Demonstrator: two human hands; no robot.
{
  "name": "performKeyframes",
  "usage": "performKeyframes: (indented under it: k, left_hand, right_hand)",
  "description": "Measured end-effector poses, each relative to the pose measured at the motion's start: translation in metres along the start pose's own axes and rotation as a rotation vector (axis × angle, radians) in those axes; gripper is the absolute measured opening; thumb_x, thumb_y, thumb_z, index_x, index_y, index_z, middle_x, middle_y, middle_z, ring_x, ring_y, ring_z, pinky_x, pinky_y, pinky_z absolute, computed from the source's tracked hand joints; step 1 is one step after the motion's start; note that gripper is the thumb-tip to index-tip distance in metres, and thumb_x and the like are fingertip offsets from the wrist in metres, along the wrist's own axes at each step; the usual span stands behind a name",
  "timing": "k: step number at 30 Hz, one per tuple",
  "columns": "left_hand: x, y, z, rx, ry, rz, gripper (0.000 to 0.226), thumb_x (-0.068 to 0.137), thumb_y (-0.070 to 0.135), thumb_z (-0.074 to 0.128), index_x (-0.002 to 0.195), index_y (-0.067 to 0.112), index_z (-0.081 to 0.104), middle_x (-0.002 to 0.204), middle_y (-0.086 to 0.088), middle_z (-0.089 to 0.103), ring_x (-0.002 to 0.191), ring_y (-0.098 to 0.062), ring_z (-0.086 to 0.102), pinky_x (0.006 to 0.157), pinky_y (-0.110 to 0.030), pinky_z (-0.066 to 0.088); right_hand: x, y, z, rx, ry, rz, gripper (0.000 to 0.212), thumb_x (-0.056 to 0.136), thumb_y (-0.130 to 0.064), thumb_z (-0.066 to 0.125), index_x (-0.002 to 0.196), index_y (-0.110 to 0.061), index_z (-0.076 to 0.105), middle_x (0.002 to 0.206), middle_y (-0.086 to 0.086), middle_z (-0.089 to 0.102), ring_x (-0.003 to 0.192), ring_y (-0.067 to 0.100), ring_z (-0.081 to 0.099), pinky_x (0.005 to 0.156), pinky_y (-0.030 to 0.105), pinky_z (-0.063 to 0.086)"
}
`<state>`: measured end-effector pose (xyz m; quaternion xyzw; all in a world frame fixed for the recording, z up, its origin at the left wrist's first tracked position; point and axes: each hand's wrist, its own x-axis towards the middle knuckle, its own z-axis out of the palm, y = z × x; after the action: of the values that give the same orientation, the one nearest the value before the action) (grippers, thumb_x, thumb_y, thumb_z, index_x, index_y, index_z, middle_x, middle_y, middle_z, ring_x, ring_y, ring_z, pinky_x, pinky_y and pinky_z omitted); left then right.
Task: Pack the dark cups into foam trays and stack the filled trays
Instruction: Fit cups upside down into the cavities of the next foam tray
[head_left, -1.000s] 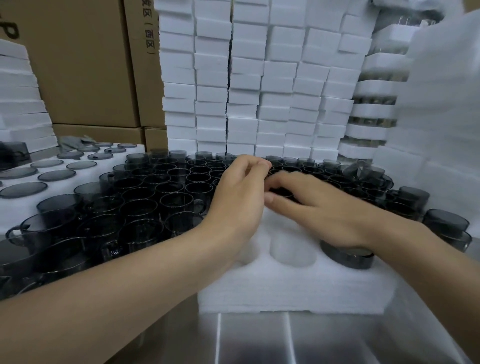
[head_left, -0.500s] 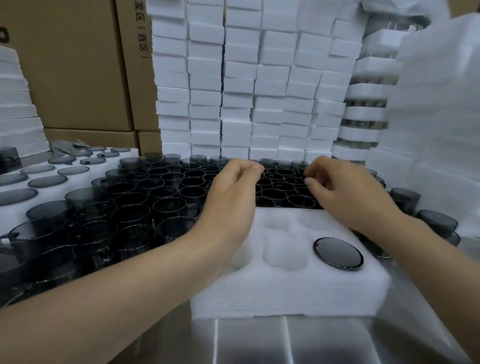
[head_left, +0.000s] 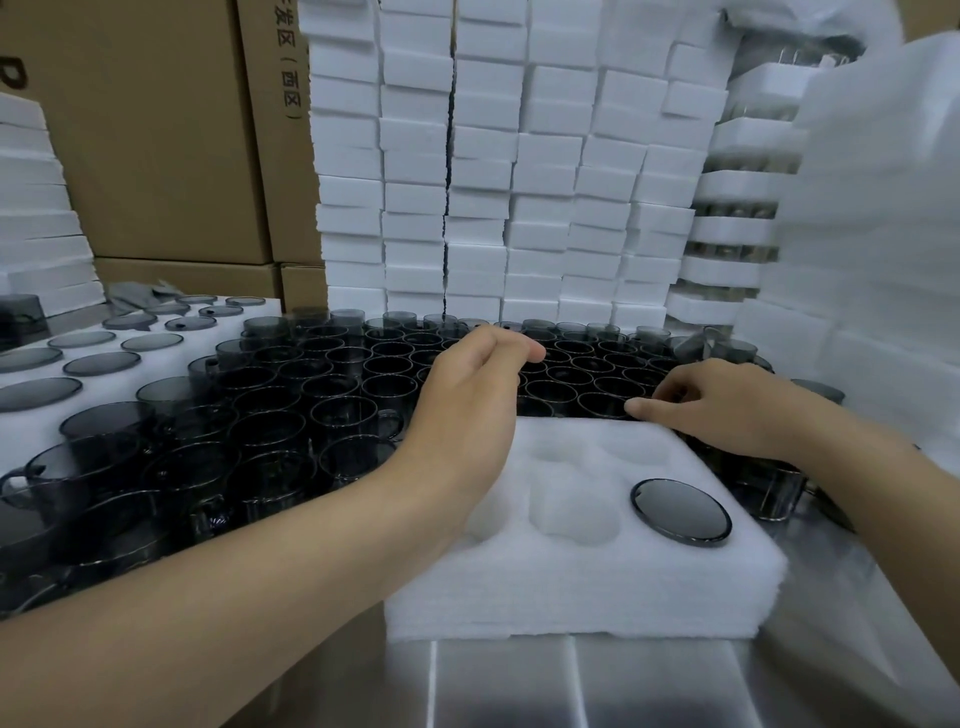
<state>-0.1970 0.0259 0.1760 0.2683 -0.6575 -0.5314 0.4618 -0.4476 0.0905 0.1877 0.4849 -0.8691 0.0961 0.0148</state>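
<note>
White foam fills most of the head view. A foam tray (head_left: 571, 582) lies on the steel table (head_left: 597, 686) right in front of the person. One dark cup (head_left: 680, 512) sits upside down in its near right pocket, base up and flush with the foam. The other pockets (head_left: 566, 499) that show are empty.

Beyond and to the left of the tray stands a dense crowd of loose cups (head_left: 332, 384), mouths up, rims touching. The left hand (head_left: 467, 400) hangs over them near the tray's far left corner. Its fingers are curled and its back faces the camera, so I cannot tell whether it holds anything. The right hand (head_left: 727, 400) reaches to the cups just past the tray's far edge, thumb and fingers drawn close at a rim. Whether it already pinches that cup is not clear.

The step in hand looks like fetching the next cups. To do it well:

- Lift each cup straight up so its neighbours' handles do not catch.
- Turn it mouth down over an empty pocket.
- Press it until the base sits level, like the seated one.

A filled tray (head_left: 31, 431) lies at the left. Stacked trays (head_left: 545, 182) and cardboard boxes (head_left: 156, 130) stand behind.
</note>
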Motion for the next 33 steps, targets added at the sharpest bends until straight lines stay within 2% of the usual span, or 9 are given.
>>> performKeyframes:
  k: [4,7,10,15,21,26,30,33]
  left_hand:
    - [0.0,0.0,0.0,0.008,-0.004,0.005,0.027,0.107,0.023,0.052,0.096,0.026,0.076,0.105,0.021,0.071,0.114,-0.002,0.062,0.112,-0.038,0.048]
    - [0.0,0.0,0.0,0.009,-0.003,0.002,0.029,0.107,0.022,0.051,0.093,0.027,0.076,0.107,0.021,0.071,0.116,-0.004,0.062,0.113,-0.04,0.048]
    - [0.0,0.0,0.0,0.011,0.001,0.002,0.029,0.106,0.022,0.051,0.093,0.027,0.077,0.106,0.021,0.072,0.116,-0.004,0.062,0.112,-0.039,0.048]
    - [0.001,-0.001,0.0,0.018,-0.002,0.001,0.029,0.107,0.022,0.051,0.093,0.026,0.077,0.107,0.018,0.072,0.113,-0.006,0.063,0.108,-0.038,0.049]
    - [0.001,0.0,0.0,0.023,-0.009,0.001,0.029,0.107,0.022,0.051,0.094,0.026,0.077,0.108,0.018,0.072,0.11,-0.004,0.064,0.106,-0.038,0.05]
    - [0.0,0.0,0.0,0.017,-0.003,0.002,0.028,0.106,0.023,0.052,0.092,0.028,0.077,0.105,0.021,0.072,0.112,-0.003,0.063,0.107,-0.036,0.05]
    - [0.0,-0.001,-0.001,-0.005,-0.017,0.0,0.021,0.105,0.026,0.057,0.096,0.028,0.076,0.102,0.021,0.073,0.108,0.0,0.064,0.103,-0.032,0.051]
    - [0.0,-0.001,-0.001,0.012,-0.028,-0.004,0.015,0.102,0.018,0.063,0.108,0.029,0.072,0.112,0.014,0.071,0.108,-0.005,0.066,0.099,-0.033,0.054]
  right_hand:
    - [-0.003,0.0,-0.003,0.035,0.02,-0.014,0.072,0.068,-0.096,0.055,0.113,-0.041,0.065,0.103,-0.017,0.069,0.109,0.017,0.064,0.106,0.046,0.05]
    - [-0.002,0.0,-0.003,0.09,0.075,-0.024,0.071,0.071,-0.089,0.066,0.12,-0.037,0.068,0.101,-0.014,0.068,0.105,0.016,0.063,0.093,0.037,0.052]
    - [0.0,0.001,-0.001,0.132,0.111,-0.042,0.071,0.073,-0.081,0.072,0.124,-0.033,0.068,0.097,-0.01,0.07,0.098,0.012,0.063,0.079,0.032,0.047]
    - [0.003,0.003,-0.001,0.118,0.125,-0.028,0.073,0.074,-0.077,0.075,0.13,-0.032,0.067,0.106,-0.009,0.068,0.106,0.018,0.062,0.085,0.035,0.051]
    - [0.004,0.003,0.001,0.085,0.205,0.017,0.071,0.074,-0.071,0.075,0.132,-0.031,0.067,0.101,-0.006,0.067,0.096,0.019,0.061,0.082,0.038,0.053]
    - [-0.003,-0.001,-0.008,0.11,0.376,0.005,0.063,0.078,-0.069,0.074,0.125,-0.028,0.071,0.087,-0.011,0.07,0.085,0.016,0.063,0.076,0.038,0.057]
    - [-0.016,-0.016,-0.023,0.152,0.586,-0.049,0.058,0.08,-0.072,0.069,0.123,-0.033,0.07,0.095,-0.013,0.073,0.095,0.02,0.068,0.078,0.039,0.056]
    - [-0.032,-0.038,-0.029,0.258,0.741,-0.181,0.054,0.082,-0.071,0.068,0.121,-0.034,0.069,0.102,-0.016,0.073,0.089,0.015,0.069,0.078,0.039,0.057]
